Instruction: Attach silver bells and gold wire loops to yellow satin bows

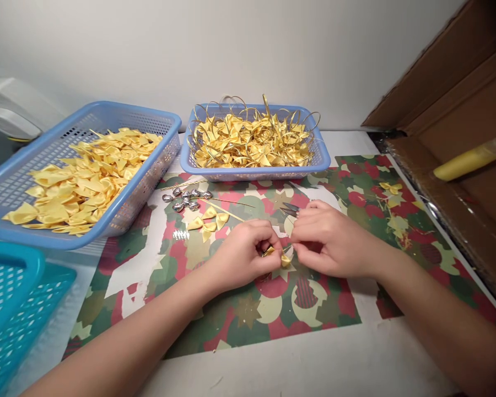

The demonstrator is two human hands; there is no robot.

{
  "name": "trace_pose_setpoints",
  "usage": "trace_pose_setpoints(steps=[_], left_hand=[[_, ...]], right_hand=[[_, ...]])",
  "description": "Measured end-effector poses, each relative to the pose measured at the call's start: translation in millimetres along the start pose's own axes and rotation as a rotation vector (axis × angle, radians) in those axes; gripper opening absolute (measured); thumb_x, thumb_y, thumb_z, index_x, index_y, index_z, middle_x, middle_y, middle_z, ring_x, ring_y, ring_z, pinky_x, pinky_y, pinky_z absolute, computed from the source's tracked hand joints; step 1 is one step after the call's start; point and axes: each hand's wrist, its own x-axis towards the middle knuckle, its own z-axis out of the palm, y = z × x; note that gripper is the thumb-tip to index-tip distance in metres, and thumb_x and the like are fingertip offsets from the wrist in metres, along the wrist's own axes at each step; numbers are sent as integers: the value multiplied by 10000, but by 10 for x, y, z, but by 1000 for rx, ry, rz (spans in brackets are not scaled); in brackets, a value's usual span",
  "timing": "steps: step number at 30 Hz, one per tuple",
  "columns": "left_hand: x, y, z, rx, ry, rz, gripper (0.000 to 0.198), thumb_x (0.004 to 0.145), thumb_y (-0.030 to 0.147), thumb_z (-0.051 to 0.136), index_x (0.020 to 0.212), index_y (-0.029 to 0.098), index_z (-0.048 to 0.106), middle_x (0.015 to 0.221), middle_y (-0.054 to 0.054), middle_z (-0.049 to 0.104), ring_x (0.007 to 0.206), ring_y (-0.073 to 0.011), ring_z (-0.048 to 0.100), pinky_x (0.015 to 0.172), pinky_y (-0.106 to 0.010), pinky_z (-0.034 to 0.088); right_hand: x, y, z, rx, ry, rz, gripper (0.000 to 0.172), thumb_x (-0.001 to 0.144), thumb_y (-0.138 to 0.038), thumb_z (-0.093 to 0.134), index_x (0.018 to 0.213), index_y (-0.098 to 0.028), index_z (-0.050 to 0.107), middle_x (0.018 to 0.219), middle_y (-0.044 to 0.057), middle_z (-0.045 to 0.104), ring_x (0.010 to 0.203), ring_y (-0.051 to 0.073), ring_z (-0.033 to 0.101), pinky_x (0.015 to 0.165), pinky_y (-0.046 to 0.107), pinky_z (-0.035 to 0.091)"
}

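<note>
Left hand: centre of frame; [252, 248] fingertips pinched on a small yellow bow [286, 259]; grip looks shallow, so the satin could slip or twist if pulled from 1 side.
Right hand: just right of centre; [330, 237] fingers curled, seemingly around a dark-tipped tool [290, 209]; thumb and forefinger close by a thin wire end [288, 248]; cannot tell whether they touch it.
Wire: spans the small gap between the 2 hands; a hard tug could kink it or drag the bow askew.
Tool tips: point up and left, away from the bow; a careless turn of the wrist might snag ribbon.
Silver beads: left of centre, clustered on the patterned sheet [248, 311]; [178, 207] smooth-looking, likely to roll if a forearm brushes them.
Loose bows: beside the beads; [195, 223] could be swept along by the left wrist.
Back basket: upper centre; [256, 171] wire loops [265, 105] overhang its rim; tangling likely if 1 is yanked.
</note>
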Motion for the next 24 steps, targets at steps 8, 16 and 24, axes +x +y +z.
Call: trace_pose_setpoints(steps=[8, 16, 24], left_hand=[[-8, -14, 3, -51, 0, 7, 126, 708, 58, 568, 634, 158, 584, 637, 34, 513, 617, -91, 443, 567, -203, 347], [-14, -10, -42, -203, -56, -27, 134, 740, 70, 543, 649, 166, 565, 669, 34, 496, 608, -87, 423, 551, -207, 337], [-27, 6, -73, -327, -54, -59, 148, 737, 63, 544, 629, 164, 541, 656, 43, 458, 588, -82, 391, 548, -216, 316]], right_hand=[[62, 62, 142, 579, -56, 231, 244, 884, -223, 461, 654, -166, 521, 609, -34, 468, 589, 91, 400, 575, 231, 310], [101, -38, 291, 876, 129, 351, 258, 807, -231, 460, 561, -178, 408, 545, -53, 359, 519, 70, 309, 485, 208, 246], [123, -101, 495, 1482, 185, 485, 247, 706, -268, 508, 550, -212, 324, 479, -108, 223, 407, 33, 154, 402, 189, 136]])
